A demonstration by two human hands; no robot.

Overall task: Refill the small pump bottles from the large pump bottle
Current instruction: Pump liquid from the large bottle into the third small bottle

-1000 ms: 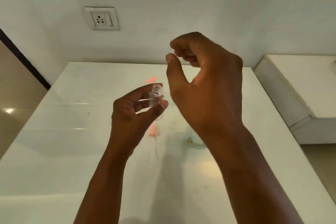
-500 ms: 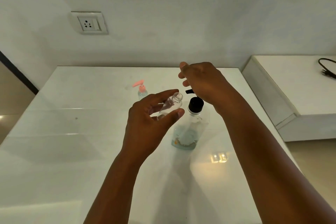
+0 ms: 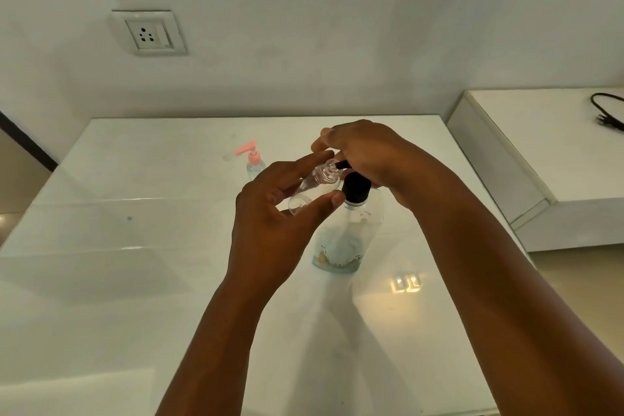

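A glossy white table (image 3: 135, 280) carries a large clear pump bottle (image 3: 344, 240) standing directly below the fingers, and a small pink-pump bottle (image 3: 254, 162) standing just left of the fingertips.

Clear uncapped small bottle (image 3: 314, 186), clear large bottle (image 3: 347, 233) with black pump top (image 3: 355, 186) and pale blue label, far small bottle (image 3: 254, 164) clear with pink pump, glossy white table (image 3: 101, 246), white wall socket (image 3: 151, 33), black cable (image 3: 607, 110) far right
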